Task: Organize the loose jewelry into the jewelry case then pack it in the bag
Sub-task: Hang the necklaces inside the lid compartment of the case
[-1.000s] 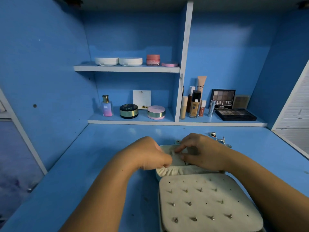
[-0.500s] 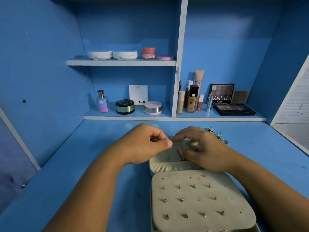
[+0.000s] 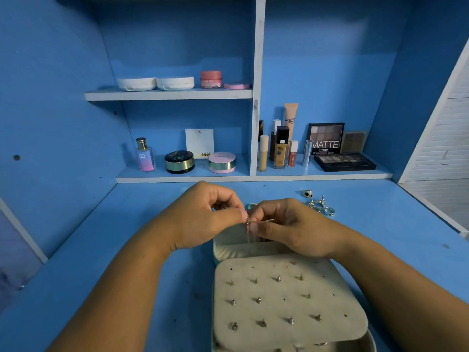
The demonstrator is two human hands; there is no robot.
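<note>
up off the far half of the case (image 3: 218, 250) have come the left hand (image 3: 210, 219) and right hand (image 3: 291, 229) since a second ago. A thin chain (image 3: 248, 224) now shows between them, where before they were pressed low into the lining.

the left hand is curled, thumb and forefinger pinching the chain near its top. the right hand pinches it just beside, with a short silvery length running toward its palm (clasp or bar, too small to tell). from the pinch the chain hangs down toward the far half of the case, and its lower end is lost against the pale lining.

the near half is covered by the panel (image 3: 286, 285), with rows of studs (image 3: 258, 300) already seated in it. loose rings (image 3: 328, 211) lie on the desk (image 3: 114, 250) to the right, well apart from the case. one more of them peeps out just behind the fingertips. no bag is in view.

handling, as a judgement: the chain looks very light, limp and fine. it would likely slip, swing and knot on itself if dropped in a heap, and its links could snag on the studs. it is best taken near the ends or at the clasp, kept taut between two pinches and lowered straight into its slot. the rings are stiff and small and may roll, so take each by the band between thumb and finger.
</note>
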